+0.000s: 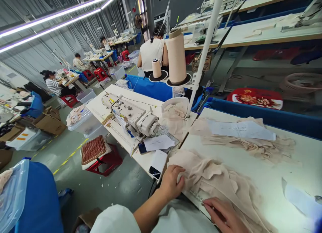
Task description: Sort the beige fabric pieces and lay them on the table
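Observation:
A soft heap of beige fabric pieces (213, 174) lies along the near edge of the white table. My left hand (172, 182) rests at the heap's left end, its fingers curled over the cloth and the thumb bent beside them. Lower and to the right, my right hand (222, 213) is at the table's edge by the cloth, thumb and forefinger close together; whatever they pinch is too small to make out. Just beyond my left hand lies a white phone-like device (158, 163). A printed paper slip (159, 142) partly covers a dark phone (142, 147) behind it.
A white sewing machine (130, 114) stands ahead left, with thread cones (177, 57) on a stand behind. Another beige stack (251, 147) lies under a paper pattern (241, 129) at right. A red stool (100, 156) stands left. Several people sit at machines farther off.

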Tool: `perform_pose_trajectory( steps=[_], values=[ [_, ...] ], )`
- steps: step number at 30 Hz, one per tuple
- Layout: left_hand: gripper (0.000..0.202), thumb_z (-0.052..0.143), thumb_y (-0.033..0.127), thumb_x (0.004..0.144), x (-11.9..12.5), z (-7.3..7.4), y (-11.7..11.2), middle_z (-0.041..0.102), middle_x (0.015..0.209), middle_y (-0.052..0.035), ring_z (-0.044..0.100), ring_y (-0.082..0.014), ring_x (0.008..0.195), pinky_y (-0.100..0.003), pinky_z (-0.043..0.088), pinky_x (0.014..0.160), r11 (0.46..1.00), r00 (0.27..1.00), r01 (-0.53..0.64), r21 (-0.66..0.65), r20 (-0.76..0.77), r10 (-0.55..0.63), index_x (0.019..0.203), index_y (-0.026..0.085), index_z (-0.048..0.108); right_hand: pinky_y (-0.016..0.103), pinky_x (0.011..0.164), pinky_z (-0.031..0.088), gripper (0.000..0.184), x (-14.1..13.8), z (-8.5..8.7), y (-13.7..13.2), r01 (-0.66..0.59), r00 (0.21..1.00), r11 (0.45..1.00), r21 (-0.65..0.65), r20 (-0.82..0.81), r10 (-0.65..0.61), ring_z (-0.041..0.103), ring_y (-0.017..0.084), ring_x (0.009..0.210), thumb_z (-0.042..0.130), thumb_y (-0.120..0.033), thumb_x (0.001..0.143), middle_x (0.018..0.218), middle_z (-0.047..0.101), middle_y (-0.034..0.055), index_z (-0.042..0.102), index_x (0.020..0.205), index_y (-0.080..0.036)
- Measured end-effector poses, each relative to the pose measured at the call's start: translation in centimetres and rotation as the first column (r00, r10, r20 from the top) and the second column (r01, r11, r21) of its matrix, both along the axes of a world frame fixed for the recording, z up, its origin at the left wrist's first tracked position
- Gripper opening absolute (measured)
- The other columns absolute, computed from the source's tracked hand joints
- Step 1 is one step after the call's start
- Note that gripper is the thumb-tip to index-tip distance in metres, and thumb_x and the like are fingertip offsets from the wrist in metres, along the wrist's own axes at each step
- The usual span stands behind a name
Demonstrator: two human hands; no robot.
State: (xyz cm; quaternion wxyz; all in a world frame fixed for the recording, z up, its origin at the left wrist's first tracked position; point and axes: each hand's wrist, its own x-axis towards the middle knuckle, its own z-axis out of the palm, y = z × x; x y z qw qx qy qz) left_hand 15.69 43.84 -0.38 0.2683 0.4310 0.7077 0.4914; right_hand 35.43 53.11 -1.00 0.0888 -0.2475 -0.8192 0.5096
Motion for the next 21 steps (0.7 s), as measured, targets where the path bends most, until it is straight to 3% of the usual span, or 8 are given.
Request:
perform_pose_trajectory(
  steps=[3,6,9,11,14,16,19,21],
  values=[
    [0.026,0.053,0.031,0.084,-1.2,-1.3,-2.6,0.066,0.105,-0.0121,0.060,-0.0245,0.102,-0.041,0.046,0.093,0.980,0.974,-0.192,-0.050,0.115,0.196,0.103,0.018,0.065,0.024,0.062,0.051,0.047,-5.6,1.5,0.6,-0.035,0.998,0.999,-0.026,-0.049,0.034,0.058,0.018,0.067,0.041,-0.058,0.095,0.075,0.062,0.0049,0.063,0.082,-0.019],
    [0.033,0.051,0.042,0.084,-3.7,-2.5,-4.0,0.067,0.096,-0.0122,0.062,-0.0209,0.084,-0.034,0.050,0.075,0.905,0.872,-0.406,-0.131,0.240,0.426,0.100,0.015,0.062,0.026,0.064,0.052,0.050,-11.8,2.8,2.1,-0.030,0.988,0.993,-0.118,-0.151,0.012,0.059,0.019,0.069,0.048,-0.066,0.089,0.073,0.062,0.0046,0.062,0.079,-0.018],
    [0.045,0.058,0.053,0.078,-7.2,-2.9,-4.0,0.066,0.090,-0.0108,0.061,-0.0171,0.071,-0.026,0.047,0.059,0.819,0.751,-0.543,-0.184,0.331,0.572,0.100,0.014,0.057,0.032,0.077,0.055,0.061,-15.9,3.6,3.4,0.080,0.970,0.978,-0.190,-0.211,-0.120,0.061,0.025,0.096,0.047,-0.073,0.085,0.105,0.064,0.0126,0.062,0.103,-0.017],
    [0.051,0.061,0.057,0.074,-9.1,-2.4,-3.6,0.064,0.090,-0.0101,0.061,-0.0158,0.069,-0.024,0.044,0.056,0.789,0.703,-0.584,-0.191,0.367,0.610,0.102,0.014,0.055,0.035,0.083,0.054,0.064,-16.1,3.4,3.5,0.130,0.964,0.976,-0.176,-0.209,-0.166,0.058,0.028,0.106,0.047,-0.073,0.085,0.115,0.061,0.0154,0.059,0.111,-0.016],
    [0.055,0.061,0.060,0.074,-9.9,-1.0,-2.9,0.064,0.093,-0.0094,0.060,-0.0144,0.071,-0.023,0.043,0.059,0.799,0.703,-0.580,-0.161,0.396,0.590,0.105,0.015,0.054,0.034,0.079,0.055,0.057,-12.5,2.0,2.0,0.015,0.989,0.967,-0.254,-0.138,-0.052,0.064,0.024,0.088,0.046,-0.067,0.089,0.094,0.067,0.0114,0.062,0.106,-0.016],
    [0.055,0.059,0.063,0.075,-8.6,-0.1,-2.6,0.065,0.091,-0.0085,0.058,-0.0138,0.070,-0.023,0.044,0.060,0.855,0.751,-0.498,-0.142,0.423,0.508,0.104,0.016,0.056,0.032,0.073,0.056,0.054,-8.2,0.6,0.3,-0.055,0.998,0.938,-0.343,-0.042,0.043,0.065,0.022,0.076,0.043,-0.065,0.091,0.085,0.067,0.0080,0.064,0.102,-0.017],
    [0.056,0.062,0.068,0.071,-4.2,0.4,-3.1,0.065,0.076,-0.0071,0.056,-0.0152,0.062,-0.027,0.045,0.061,0.966,0.828,-0.207,-0.156,0.499,0.258,0.090,0.015,0.065,0.032,0.081,0.054,0.049,-0.7,-1.9,-2.5,0.081,0.995,0.934,-0.349,0.089,-0.053,0.065,0.024,0.083,0.043,-0.063,0.092,0.083,0.067,0.0058,0.067,0.093,-0.020],
    [0.053,0.068,0.067,0.066,-1.1,-0.2,-4.1,0.065,0.070,-0.0073,0.059,-0.0195,0.065,-0.032,0.049,0.066,0.972,0.841,0.080,-0.221,0.539,0.053,0.082,0.017,0.069,0.032,0.085,0.053,0.052,3.9,-3.8,-4.6,0.237,0.968,0.924,-0.301,0.148,-0.200,0.065,0.025,0.090,0.040,-0.064,0.091,0.090,0.069,0.0061,0.069,0.090,-0.021]
  ],
)
